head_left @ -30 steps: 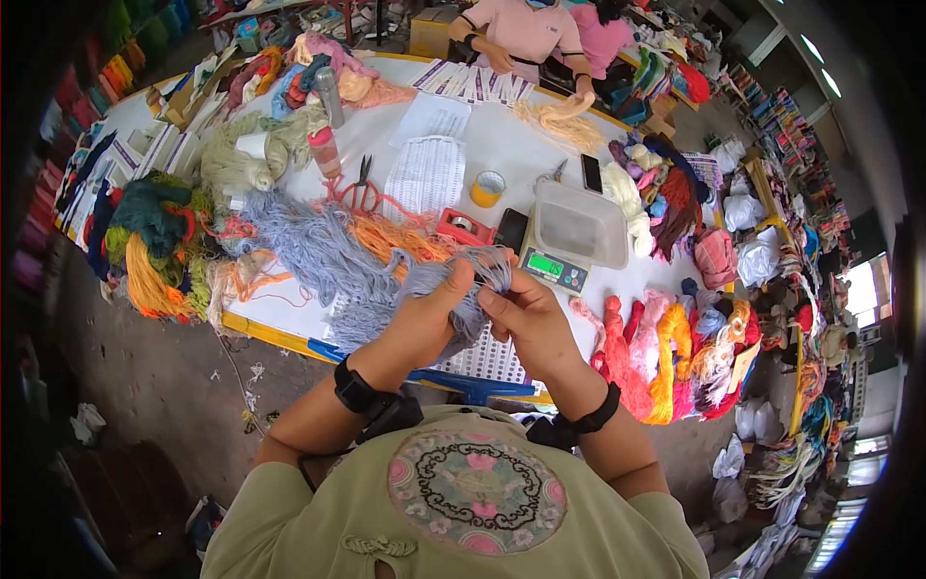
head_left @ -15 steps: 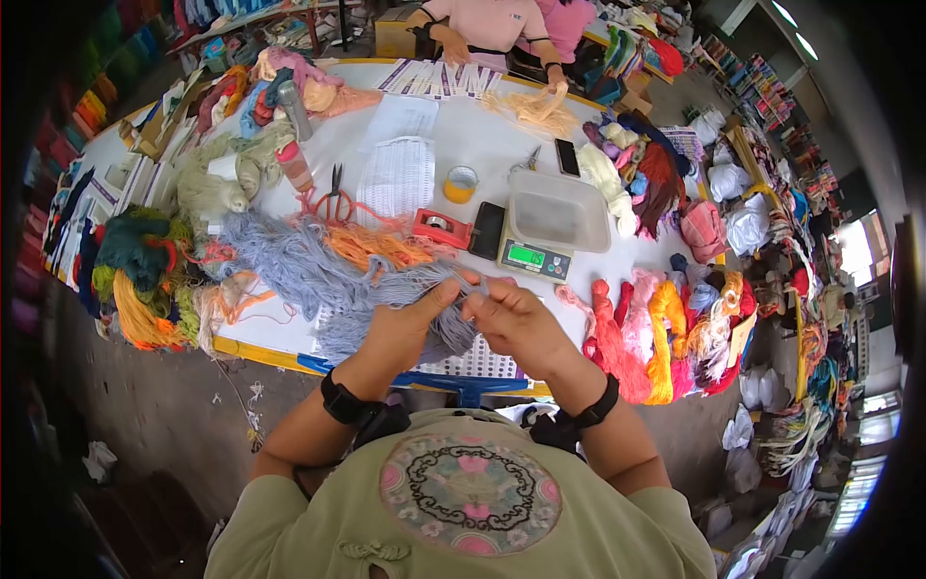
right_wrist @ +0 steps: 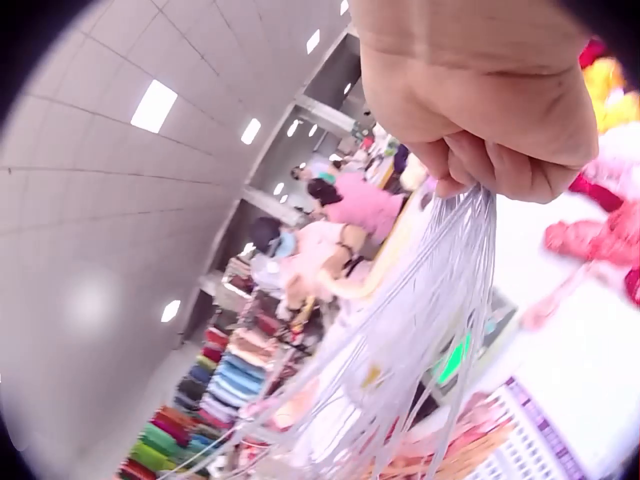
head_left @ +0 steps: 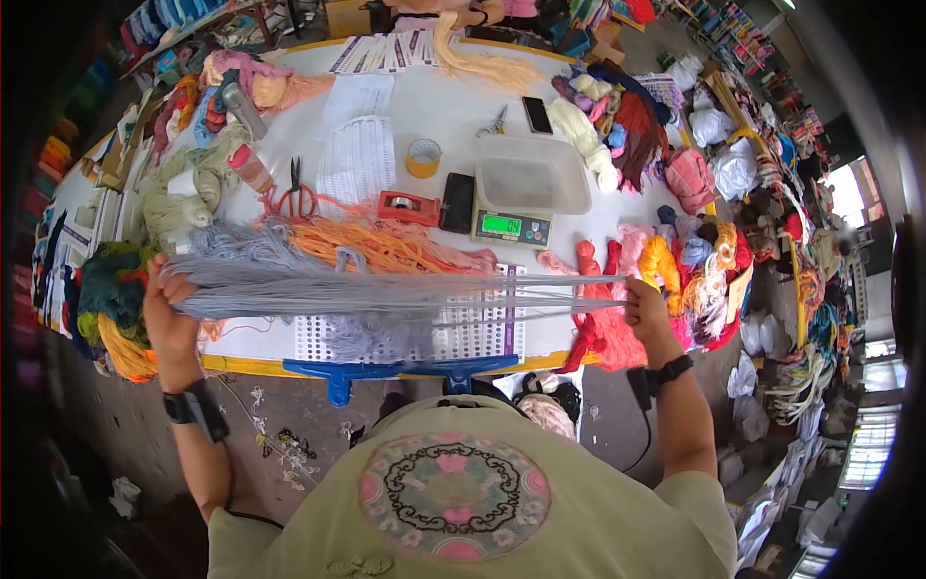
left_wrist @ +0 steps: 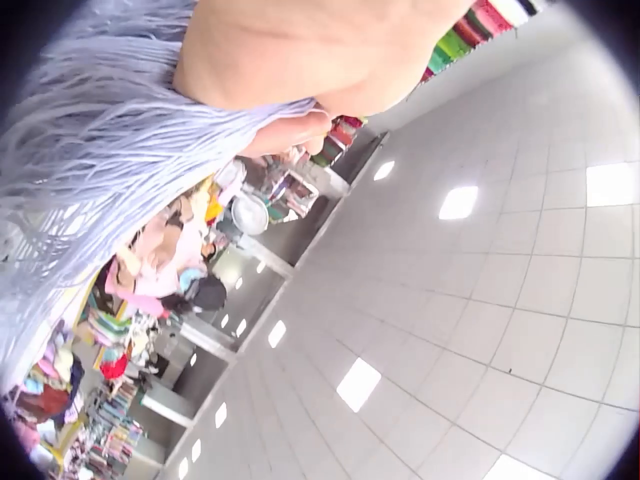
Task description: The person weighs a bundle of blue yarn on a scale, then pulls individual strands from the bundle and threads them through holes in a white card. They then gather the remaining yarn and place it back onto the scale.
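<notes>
A bundle of grey-blue yarn [head_left: 318, 292] is stretched level across the front of the table between both hands. At the left end the left hand [head_left: 172, 299] grips the thick part of the bundle. The right hand [head_left: 648, 307] holds a few thin strands at the other end, its fingers curled round them in the right wrist view. In the left wrist view loose yarn strands [left_wrist: 110, 150] fan out from under the left hand. More grey-blue yarn [head_left: 386, 333] hangs or lies below the stretched bundle, over a white card with rows of holes [head_left: 482, 333].
Orange yarn [head_left: 338, 241] lies behind the bundle. A digital scale [head_left: 511, 228] carries a clear plastic tub [head_left: 532, 179]; a black phone [head_left: 456, 203], red tape dispenser [head_left: 407, 207] and scissors [head_left: 297, 193] lie nearby. Red and pink skeins [head_left: 608, 318] lie at the right, dark green yarn [head_left: 108, 289] at the left.
The hands were close together at the middle with the grey-blue yarn bunched between them. Now they have moved far apart, left and right, drawing the strands out straight. The head view has shifted.
</notes>
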Motion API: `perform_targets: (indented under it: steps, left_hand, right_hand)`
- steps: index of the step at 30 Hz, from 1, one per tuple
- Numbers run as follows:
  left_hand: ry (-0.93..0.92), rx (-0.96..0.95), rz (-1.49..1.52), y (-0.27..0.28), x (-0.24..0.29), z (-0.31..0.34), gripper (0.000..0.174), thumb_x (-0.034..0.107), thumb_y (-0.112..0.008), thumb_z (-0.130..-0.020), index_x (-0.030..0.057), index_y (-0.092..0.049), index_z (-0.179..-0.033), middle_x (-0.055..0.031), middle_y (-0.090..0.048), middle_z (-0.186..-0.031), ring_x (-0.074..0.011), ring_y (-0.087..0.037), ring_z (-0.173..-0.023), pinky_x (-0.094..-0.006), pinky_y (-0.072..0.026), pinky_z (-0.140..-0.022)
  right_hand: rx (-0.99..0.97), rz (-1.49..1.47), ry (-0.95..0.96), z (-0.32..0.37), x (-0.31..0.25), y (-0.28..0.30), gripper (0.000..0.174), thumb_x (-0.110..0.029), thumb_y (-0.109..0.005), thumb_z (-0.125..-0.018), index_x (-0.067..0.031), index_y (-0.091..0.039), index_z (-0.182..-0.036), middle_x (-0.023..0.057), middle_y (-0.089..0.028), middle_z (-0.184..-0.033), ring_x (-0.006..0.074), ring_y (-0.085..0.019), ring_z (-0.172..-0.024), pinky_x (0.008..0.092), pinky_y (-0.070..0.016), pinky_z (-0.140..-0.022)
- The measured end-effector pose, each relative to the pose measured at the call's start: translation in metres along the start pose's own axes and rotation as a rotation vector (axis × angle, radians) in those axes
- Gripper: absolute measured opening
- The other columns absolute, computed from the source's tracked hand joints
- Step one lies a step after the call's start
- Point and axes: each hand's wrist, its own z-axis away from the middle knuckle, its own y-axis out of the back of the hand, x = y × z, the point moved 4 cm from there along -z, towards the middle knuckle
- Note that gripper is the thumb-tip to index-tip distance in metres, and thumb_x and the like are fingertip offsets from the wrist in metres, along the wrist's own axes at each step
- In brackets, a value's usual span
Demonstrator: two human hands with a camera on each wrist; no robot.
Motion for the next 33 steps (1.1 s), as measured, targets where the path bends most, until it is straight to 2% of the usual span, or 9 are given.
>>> perform_targets:
  steps: [6, 10, 12, 14, 16, 18, 26, 30, 33]
  left_hand:
    - [-0.137, 0.101, -0.201, 0.091, 0.136, -0.018, 0.025, 0.024, -0.049, -0.100, 0.0019, -0.057, -0.106, 0.0011, -0.044, -0.074, -0.0098, -0.041, -0.065, -0.0229, -0.0399, -0.060]
    - [-0.196, 0.002, -0.218, 0.183, 0.240, -0.031, 0.026, 0.023, -0.048, -0.100, -0.0002, -0.055, -0.110, -0.0013, -0.043, -0.081, -0.0116, -0.040, -0.074, -0.0218, -0.0388, -0.066]
    - [-0.217, 0.061, -0.209, 0.150, 0.191, -0.026, 0.024, 0.021, -0.049, -0.099, -0.0002, -0.055, -0.109, -0.0014, -0.044, -0.080, -0.0117, -0.041, -0.074, -0.0222, -0.0395, -0.066]
    - [-0.276, 0.170, -0.182, 0.099, 0.111, -0.026, 0.020, 0.017, -0.050, -0.098, -0.0002, -0.054, -0.107, -0.0014, -0.045, -0.079, -0.0118, -0.044, -0.073, -0.0230, -0.0409, -0.065]
    - [-0.294, 0.168, -0.169, 0.057, 0.045, -0.020, 0.019, 0.017, -0.053, -0.097, 0.0005, -0.053, -0.108, -0.0015, -0.045, -0.078, -0.0113, -0.044, -0.072, -0.0229, -0.0406, -0.062]
    - [-0.201, -0.030, 0.002, 0.016, -0.016, -0.014, 0.020, 0.017, -0.055, -0.097, 0.0021, -0.052, -0.109, -0.0010, -0.045, -0.079, -0.0099, -0.043, -0.072, -0.0220, -0.0392, -0.061]
    - [-0.180, 0.035, -0.100, -0.007, -0.126, 0.025, 0.017, 0.017, -0.054, -0.098, 0.0057, -0.052, -0.110, 0.0006, -0.046, -0.083, -0.0081, -0.042, -0.071, -0.0221, -0.0377, -0.059]
    - [-0.233, 0.016, 0.097, 0.051, -0.083, 0.051, 0.025, 0.019, -0.053, -0.098, 0.0038, -0.051, -0.118, -0.0038, -0.055, -0.092, -0.0094, -0.045, -0.070, -0.0234, -0.0397, -0.060]
    - [-0.323, 0.169, 0.091, 0.073, -0.063, 0.078, 0.046, 0.024, -0.048, -0.100, 0.0025, -0.039, -0.140, -0.0140, -0.054, -0.132, -0.0082, -0.043, -0.068, -0.0220, -0.0401, -0.059]
  right_hand:
    - [0.514, 0.290, 0.235, -0.069, -0.016, 0.164, 0.016, -0.025, -0.063, -0.082, -0.0098, -0.058, -0.079, -0.0017, -0.040, -0.057, 0.0123, -0.040, -0.044, 0.0291, -0.0304, -0.039]
    - [0.748, 1.770, 0.440, -0.093, -0.038, 0.219, 0.027, -0.014, -0.044, -0.093, -0.0032, -0.069, -0.095, 0.0207, -0.069, -0.089, 0.0262, -0.068, -0.073, 0.0427, -0.0517, -0.066]
    - [0.755, 1.579, 0.443, -0.090, -0.033, 0.198, 0.024, -0.017, -0.047, -0.092, -0.0051, -0.067, -0.097, 0.0128, -0.067, -0.076, 0.0230, -0.064, -0.065, 0.0375, -0.0519, -0.060]
    - [0.480, 0.604, 0.219, -0.081, -0.026, 0.149, 0.019, -0.022, -0.050, -0.095, -0.0073, -0.063, -0.092, 0.0021, -0.054, -0.062, 0.0166, -0.055, -0.054, 0.0286, -0.0457, -0.050]
    - [0.301, 0.203, 0.342, -0.069, -0.031, 0.094, 0.014, -0.019, -0.051, -0.094, -0.0115, -0.058, -0.085, -0.0043, -0.039, -0.058, 0.0110, -0.036, -0.042, 0.0263, -0.0310, -0.039]
    - [0.072, -0.042, 0.465, -0.054, -0.057, 0.052, 0.014, -0.022, -0.050, -0.097, -0.0124, -0.055, -0.087, -0.0040, -0.039, -0.063, 0.0111, -0.039, -0.049, 0.0260, -0.0341, -0.044]
    - [-0.633, -0.288, 1.082, 0.102, -0.228, -0.095, 0.015, -0.016, -0.045, -0.101, -0.0027, -0.051, -0.097, 0.0035, -0.050, -0.083, 0.0159, -0.052, -0.078, 0.0446, -0.0406, -0.104]
    - [-0.654, -0.229, 1.313, 0.105, -0.298, -0.091, 0.013, -0.010, -0.046, -0.099, 0.0003, -0.053, -0.096, 0.0073, -0.055, -0.088, 0.0179, -0.057, -0.082, 0.0483, -0.0388, -0.107]
    - [-0.552, -0.280, 1.364, 0.096, -0.337, -0.105, 0.012, -0.010, -0.049, -0.098, -0.0009, -0.055, -0.094, 0.0066, -0.058, -0.085, 0.0179, -0.060, -0.078, 0.0410, -0.0483, -0.095]
